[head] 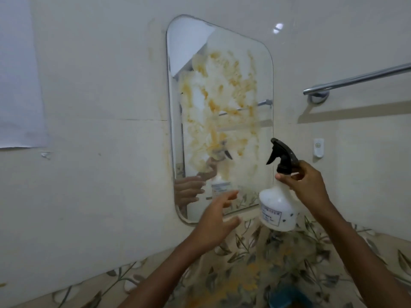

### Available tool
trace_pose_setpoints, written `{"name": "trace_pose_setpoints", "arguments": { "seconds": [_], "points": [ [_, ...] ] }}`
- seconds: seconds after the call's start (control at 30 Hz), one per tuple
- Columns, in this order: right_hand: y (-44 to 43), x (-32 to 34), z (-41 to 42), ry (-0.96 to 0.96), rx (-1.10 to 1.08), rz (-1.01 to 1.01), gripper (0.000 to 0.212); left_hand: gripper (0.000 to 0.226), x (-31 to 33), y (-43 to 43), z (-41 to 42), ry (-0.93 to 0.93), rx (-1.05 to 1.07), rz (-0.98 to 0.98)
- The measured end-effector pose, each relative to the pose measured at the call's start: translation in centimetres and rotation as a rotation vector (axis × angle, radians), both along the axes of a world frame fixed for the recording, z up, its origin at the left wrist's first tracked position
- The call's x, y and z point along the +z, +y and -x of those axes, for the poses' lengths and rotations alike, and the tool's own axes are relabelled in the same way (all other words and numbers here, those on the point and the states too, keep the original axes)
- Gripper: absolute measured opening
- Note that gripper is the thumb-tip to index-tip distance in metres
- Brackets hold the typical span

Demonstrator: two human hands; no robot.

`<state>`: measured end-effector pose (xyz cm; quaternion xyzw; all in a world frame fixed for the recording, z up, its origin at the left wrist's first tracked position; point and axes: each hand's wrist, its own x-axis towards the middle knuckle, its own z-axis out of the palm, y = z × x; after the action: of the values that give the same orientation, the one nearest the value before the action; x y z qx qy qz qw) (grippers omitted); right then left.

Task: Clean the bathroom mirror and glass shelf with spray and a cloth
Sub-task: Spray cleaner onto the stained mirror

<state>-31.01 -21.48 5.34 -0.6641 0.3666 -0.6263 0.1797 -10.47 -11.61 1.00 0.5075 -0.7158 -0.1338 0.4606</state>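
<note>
A rounded wall mirror hangs on the pale tiled wall, smeared over most of its middle with orange-yellow streaks. My right hand grips the neck of a white spray bottle with a black trigger head, held in front of the mirror's lower right corner with the nozzle pointing left. My left hand hovers with spread fingers below the mirror's lower edge, holding nothing. Both hands and the bottle are reflected in the lower glass. No cloth or glass shelf can be made out with certainty.
A chrome towel rail is fixed to the wall at the right. A small white hook sits below it. Leaf-patterned tiles run along the bottom, and a blue object lies at the lower edge. A white sheet hangs at the left.
</note>
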Motion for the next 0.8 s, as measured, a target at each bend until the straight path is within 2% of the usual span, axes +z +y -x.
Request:
{"name": "trace_pose_setpoints", "arguments": {
  "seconds": [0.13,0.3,0.43,0.67,0.8],
  "points": [
    [5.3,1.0,-3.4,-0.076,0.192,-0.001,0.027,0.098,-0.5,-0.2,2.5,0.006,-0.077,-0.065],
    [7.1,0.6,-5.6,-0.227,0.328,-0.063,0.038,0.094,-1.4,0.3,2.3,0.068,-0.012,0.066],
    [6.6,1.4,-6.5,-0.393,0.576,-0.196,0.045,0.108,-0.9,0.5,2.0,0.046,-0.072,0.105],
    [6.4,3.4,-7.4,-0.408,0.625,-0.172,0.018,0.117,0.5,0.0,1.3,-0.012,-0.018,0.140],
    [6.8,5.4,-8.8,-0.378,0.589,-0.099,0.018,0.110,2.1,-0.3,0.7,-0.078,0.014,0.210]
  ]
}}
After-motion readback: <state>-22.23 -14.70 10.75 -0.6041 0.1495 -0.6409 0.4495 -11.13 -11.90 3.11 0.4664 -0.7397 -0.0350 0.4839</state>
